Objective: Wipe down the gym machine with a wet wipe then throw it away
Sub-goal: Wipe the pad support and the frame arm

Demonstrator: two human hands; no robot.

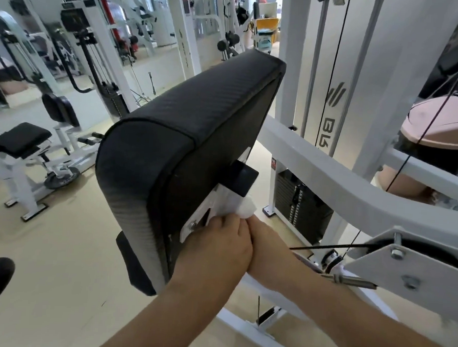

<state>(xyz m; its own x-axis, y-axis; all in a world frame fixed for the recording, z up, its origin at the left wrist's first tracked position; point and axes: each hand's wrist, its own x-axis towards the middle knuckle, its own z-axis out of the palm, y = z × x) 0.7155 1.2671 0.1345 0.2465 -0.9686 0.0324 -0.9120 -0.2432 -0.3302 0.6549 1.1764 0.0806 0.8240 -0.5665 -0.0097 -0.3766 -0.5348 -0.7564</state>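
A large black back pad of a white-framed gym machine fills the middle of the view. Behind the pad, a white metal bracket carries it. A white wet wipe is bunched against that bracket, just below a black block. My left hand and my right hand are pressed side by side at the bracket, both with fingers curled round the wipe. Most of the wipe is hidden under the fingers.
A black weight stack stands behind the hands. A pink-lidded bin sits at the right behind the frame. A pulley plate and cables cross at lower right. Other white machines stand on the beige floor at left.
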